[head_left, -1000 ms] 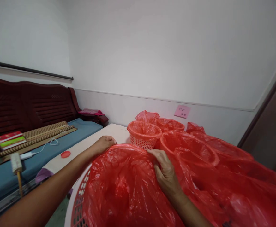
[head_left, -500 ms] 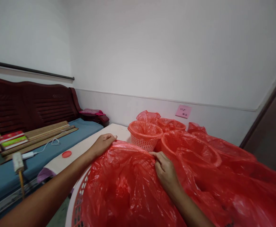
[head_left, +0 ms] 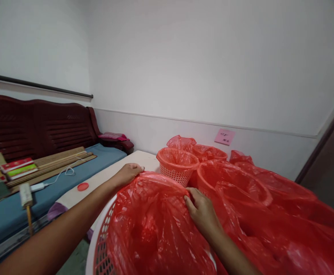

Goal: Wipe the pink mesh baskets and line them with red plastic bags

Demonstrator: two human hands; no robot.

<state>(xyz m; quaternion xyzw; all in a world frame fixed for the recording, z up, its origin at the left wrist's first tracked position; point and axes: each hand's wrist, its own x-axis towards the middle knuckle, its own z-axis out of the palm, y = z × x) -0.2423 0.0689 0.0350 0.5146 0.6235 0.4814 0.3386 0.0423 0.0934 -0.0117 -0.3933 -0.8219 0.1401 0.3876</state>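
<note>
A red plastic bag (head_left: 155, 221) lies inside a pink perforated basket (head_left: 99, 244) close in front of me. My left hand (head_left: 129, 173) pinches the bag's far edge at its left end, over the rim. At the right end of that edge, my right hand (head_left: 201, 208) has its thumb and fingers closed on the bag. Between the two hands the red film runs over the far rim and hides it. Just beyond stands a smaller pink basket (head_left: 177, 173) lined with red film.
More bag-lined baskets (head_left: 232, 181) crowd the right side. A red disc (head_left: 83, 186) lies on the pale table (head_left: 104, 175). Further left are a blue-covered bench (head_left: 52, 187), slatted mats (head_left: 58, 162), books (head_left: 18, 168) and a power strip (head_left: 26, 195). A pink note (head_left: 224, 136) is on the wall.
The view has shifted slightly. The bag's far edge now curves along the basket rim, where it was straighter before. Both hands keep hold of it.
</note>
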